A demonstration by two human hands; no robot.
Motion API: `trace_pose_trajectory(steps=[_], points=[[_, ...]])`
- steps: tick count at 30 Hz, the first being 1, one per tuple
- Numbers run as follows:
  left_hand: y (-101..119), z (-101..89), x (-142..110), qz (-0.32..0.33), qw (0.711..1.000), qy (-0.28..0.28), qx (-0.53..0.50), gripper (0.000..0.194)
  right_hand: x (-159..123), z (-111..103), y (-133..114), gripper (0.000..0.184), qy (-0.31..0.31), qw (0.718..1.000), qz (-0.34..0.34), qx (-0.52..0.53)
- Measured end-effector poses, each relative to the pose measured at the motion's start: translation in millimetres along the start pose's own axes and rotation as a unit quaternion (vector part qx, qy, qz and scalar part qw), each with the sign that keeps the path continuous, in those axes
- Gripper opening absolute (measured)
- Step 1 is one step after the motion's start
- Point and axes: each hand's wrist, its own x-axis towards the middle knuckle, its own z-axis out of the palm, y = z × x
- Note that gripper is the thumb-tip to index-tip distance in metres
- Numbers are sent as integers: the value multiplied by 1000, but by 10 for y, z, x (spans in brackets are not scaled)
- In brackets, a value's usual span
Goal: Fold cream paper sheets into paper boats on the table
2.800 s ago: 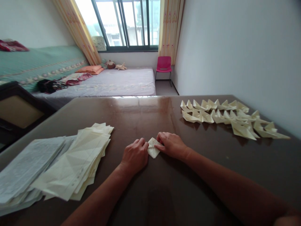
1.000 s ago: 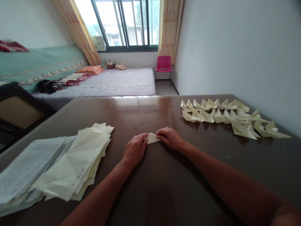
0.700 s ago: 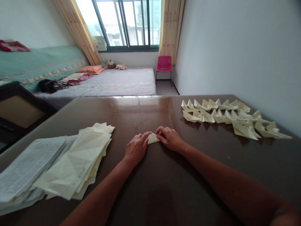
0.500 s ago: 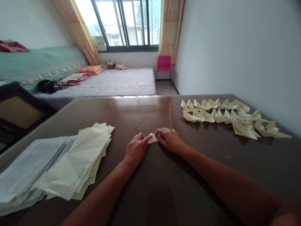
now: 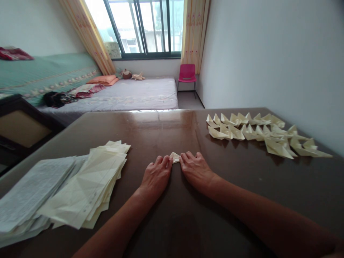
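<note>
The little folded paper [image 5: 175, 157] is showing cream, the paper boats [image 5: 242, 132] and top sheets [image 5: 90, 181] are matching it, the table [image 5: 158, 134] is looking dark brown, the chair [image 5: 187, 72] is looking bright pink, the bed [image 5: 150, 92] is looking pale purple, and the yellow curtains [image 5: 195, 34] are wearing small pink marks.

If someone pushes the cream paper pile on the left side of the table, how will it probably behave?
The cream paper pile would probably slide apart, since its edges lie fanned and uneven. The top sheet may bend along its visible creases. The glossy table probably offers little grip.
</note>
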Motion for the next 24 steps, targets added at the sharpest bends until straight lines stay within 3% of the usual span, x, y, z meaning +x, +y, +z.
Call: trace_pose_trajectory(steps=[11, 16, 20, 24], points=[[-25, -13, -42, -23, 999, 18, -26, 31, 15, -21, 68, 23, -29, 999, 14, 10], [-126, 92, -10, -61, 990, 88, -93, 34, 116, -37, 235, 24, 31, 994, 20, 99], [-138, 149, 11, -48, 985, 96, -133, 36, 151, 35, 243, 44, 70, 983, -20, 170], [-145, 195, 23, -55, 969, 123, -205, 36, 156, 90, 233, 44, 92, 978, -22, 184]])
